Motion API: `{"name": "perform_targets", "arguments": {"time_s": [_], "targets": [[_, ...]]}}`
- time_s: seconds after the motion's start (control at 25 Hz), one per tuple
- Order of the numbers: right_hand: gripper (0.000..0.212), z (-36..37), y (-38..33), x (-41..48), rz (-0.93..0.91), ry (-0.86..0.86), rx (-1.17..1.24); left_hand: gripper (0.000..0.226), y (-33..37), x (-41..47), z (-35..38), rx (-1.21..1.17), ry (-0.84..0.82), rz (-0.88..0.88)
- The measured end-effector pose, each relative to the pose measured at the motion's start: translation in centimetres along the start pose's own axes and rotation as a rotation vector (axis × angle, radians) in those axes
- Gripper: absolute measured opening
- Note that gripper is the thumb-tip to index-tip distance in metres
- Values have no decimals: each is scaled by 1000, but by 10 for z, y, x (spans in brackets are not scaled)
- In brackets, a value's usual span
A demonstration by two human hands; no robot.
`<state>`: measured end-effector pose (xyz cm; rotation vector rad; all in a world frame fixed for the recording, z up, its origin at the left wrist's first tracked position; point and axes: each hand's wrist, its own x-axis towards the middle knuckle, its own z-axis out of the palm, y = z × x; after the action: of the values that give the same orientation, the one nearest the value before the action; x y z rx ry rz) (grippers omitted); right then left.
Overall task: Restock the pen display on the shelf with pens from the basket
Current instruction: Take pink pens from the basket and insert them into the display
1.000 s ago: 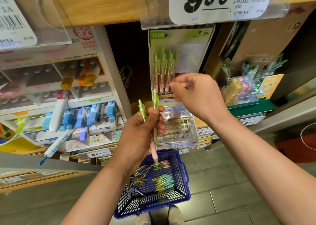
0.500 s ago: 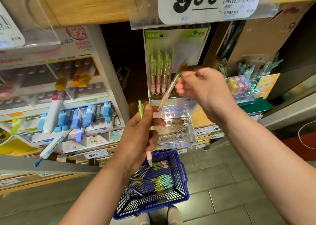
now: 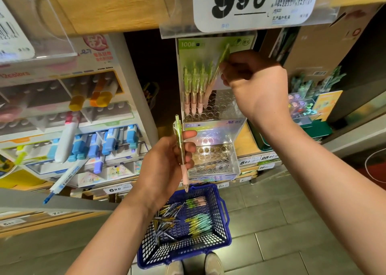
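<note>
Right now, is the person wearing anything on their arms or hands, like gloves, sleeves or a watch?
No. The left hand and right hand wear no gloves, and no watch, bracelet or ring shows on the sides facing the camera. Past the wrists everything is bare to the picture's edge, with no sleeve in view.

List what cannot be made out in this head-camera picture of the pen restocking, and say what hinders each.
Head view: whether the pen in the right hand sits in a display hole; its lower end is blurred against the standing pens.
Head view: the number of loose pens in the basket; they overlap and are small.
Head view: the price tag's small print; blurred, top cut by the edge.
</note>
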<state>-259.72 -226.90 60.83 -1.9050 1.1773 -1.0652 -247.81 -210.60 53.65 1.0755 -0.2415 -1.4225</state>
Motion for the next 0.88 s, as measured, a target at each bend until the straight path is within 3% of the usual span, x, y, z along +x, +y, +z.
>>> {"name": "perform_targets", "arguments": {"time_s": [0.44, 0.68, 0.88], "targets": [[14, 3, 1, -2, -60, 37, -100, 40, -3, 0, -6, -54, 20, 6], [13, 14, 15, -9, -110, -138, -308, 38, -3, 0, -7, -21, -9, 34], [16, 15, 19, -9, -40, -136, -314, 32, -3, -2, -7, 95, 2, 123]]}}
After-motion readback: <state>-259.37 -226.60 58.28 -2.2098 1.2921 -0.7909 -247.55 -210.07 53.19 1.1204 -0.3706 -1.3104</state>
